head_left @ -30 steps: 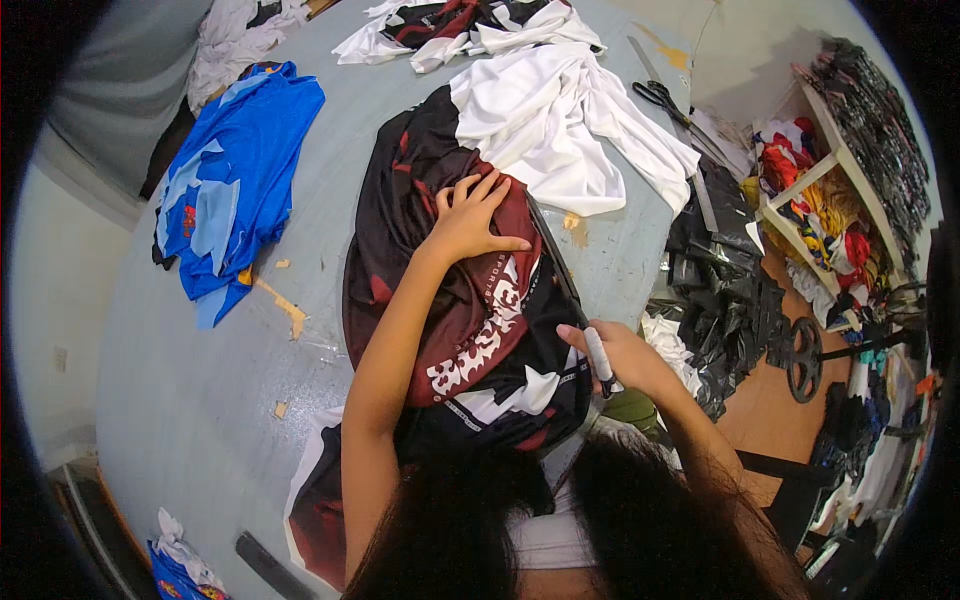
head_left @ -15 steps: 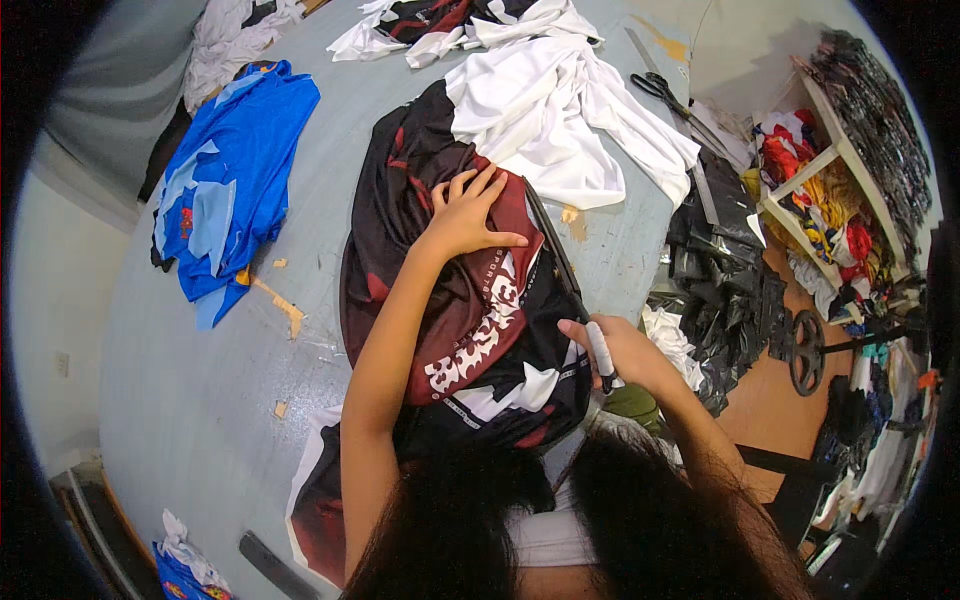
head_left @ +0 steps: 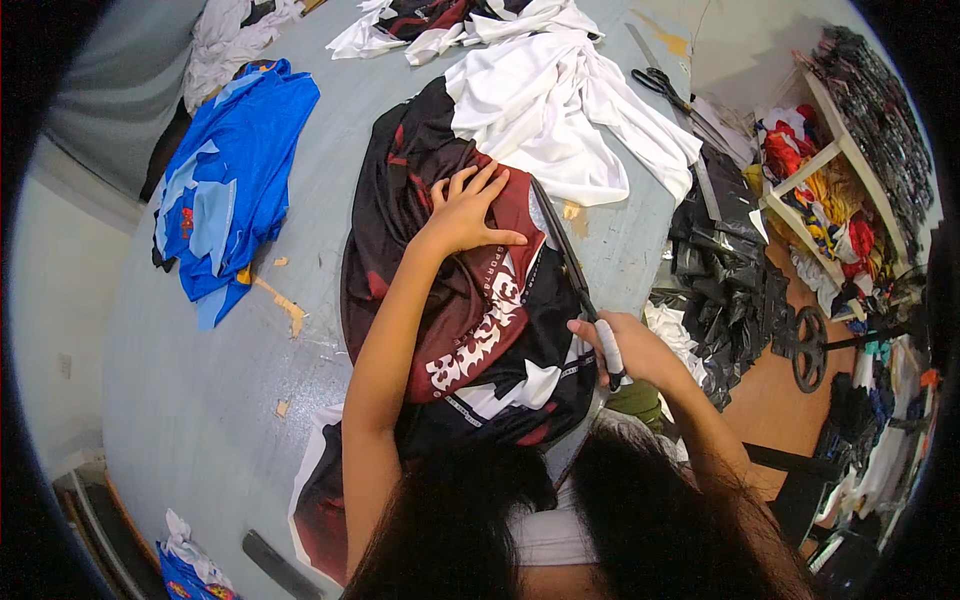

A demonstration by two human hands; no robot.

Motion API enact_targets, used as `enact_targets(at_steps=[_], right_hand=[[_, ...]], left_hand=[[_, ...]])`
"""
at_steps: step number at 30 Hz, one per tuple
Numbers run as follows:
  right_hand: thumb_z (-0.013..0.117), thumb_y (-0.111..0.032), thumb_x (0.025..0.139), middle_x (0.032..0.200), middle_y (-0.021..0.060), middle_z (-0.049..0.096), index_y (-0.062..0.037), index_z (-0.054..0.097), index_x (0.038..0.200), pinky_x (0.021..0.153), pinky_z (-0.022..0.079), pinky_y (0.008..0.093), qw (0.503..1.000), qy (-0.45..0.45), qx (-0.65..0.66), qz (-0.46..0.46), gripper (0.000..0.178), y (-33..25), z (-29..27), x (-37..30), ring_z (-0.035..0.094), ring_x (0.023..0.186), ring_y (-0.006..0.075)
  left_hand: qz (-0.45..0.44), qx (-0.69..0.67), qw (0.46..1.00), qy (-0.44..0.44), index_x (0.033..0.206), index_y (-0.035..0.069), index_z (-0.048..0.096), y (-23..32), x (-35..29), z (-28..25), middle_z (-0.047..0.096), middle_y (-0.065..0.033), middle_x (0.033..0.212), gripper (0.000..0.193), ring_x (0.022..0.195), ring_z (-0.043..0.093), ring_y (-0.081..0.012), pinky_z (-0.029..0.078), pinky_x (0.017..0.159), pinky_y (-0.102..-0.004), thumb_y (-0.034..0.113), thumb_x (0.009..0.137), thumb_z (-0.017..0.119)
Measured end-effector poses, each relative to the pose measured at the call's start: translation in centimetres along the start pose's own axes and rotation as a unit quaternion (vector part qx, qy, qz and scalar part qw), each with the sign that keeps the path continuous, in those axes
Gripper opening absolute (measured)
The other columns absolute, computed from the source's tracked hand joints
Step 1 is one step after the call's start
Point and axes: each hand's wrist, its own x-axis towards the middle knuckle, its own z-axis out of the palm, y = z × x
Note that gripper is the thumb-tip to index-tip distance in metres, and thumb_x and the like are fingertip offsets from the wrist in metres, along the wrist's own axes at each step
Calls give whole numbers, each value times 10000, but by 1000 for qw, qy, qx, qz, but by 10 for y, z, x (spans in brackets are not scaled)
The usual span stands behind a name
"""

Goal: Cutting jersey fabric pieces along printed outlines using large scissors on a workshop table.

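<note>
A black and dark-red printed fabric piece (head_left: 400,250) with white lettering is spread in front of me. My left hand (head_left: 467,212) lies on it with the fingers spread, pressing the cloth. In my right hand (head_left: 635,350) are long dark scissors (head_left: 568,245), one handle loop wrapped in white. Their blades point away from me along the fabric's right edge, at the dark-red corner. Black printed cloth lies under and beside the blades nearer to my body. White fabric (head_left: 540,110) adjoins the dark piece at its far end.
Blue garment pieces (head_left: 240,170) lie on the grey table (head_left: 200,400) at the left. Another pair of scissors (head_left: 665,90) and a metal ruler (head_left: 705,185) are at the far right. Black plastic bags (head_left: 715,270) and a shelf of coloured cloth (head_left: 800,175) stand right of the table.
My right hand and the scissors have shifted slightly right, and the blades look farther apart at the fabric edge. The left hand has stayed in place.
</note>
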Motion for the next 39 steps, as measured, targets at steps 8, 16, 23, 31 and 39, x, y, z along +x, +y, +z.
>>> enact_targets(at_steps=[8,16,23,31,39], right_hand=[[438,-551,935,562,93,589,47,597,833,502,473,318,995,-89,-34,4,628,-6,-27,-4,613,503,187],[421,-613,912,597,116,625,38,608,703,502,487,314,995,-81,-51,10,709,-17,-24,19,629,508,196],[431,-618,906,569,120,602,30,591,685,480,482,316,998,-68,-6,0,703,-13,-23,38,621,482,191],[452,-592,911,569,118,601,36,586,713,461,472,311,999,-54,1,1,672,-13,-22,37,615,463,192],[470,-543,926,551,96,577,26,564,708,446,462,308,999,-45,-13,-20,617,-1,-34,26,604,453,171]], left_hand=[[-6,18,1000,-8,1442,132,354,4,-2,-1,275,-116,1516,1109,1392,199,-312,86,1096,-542,747,577,674],[-5,41,999,0,1452,148,339,10,-4,-3,284,-130,1511,1079,1388,210,-319,90,1105,-505,733,609,674],[-10,42,999,-2,1450,142,342,11,-5,-3,277,-119,1516,1083,1390,208,-318,89,1105,-512,728,605,681],[-3,38,999,5,1433,105,360,7,-4,1,267,-112,1516,1124,1384,214,-303,107,1089,-560,778,580,646],[1,25,999,-22,1441,168,358,10,-8,-6,238,-129,1528,1074,1406,172,-315,88,1093,-569,737,588,678]])
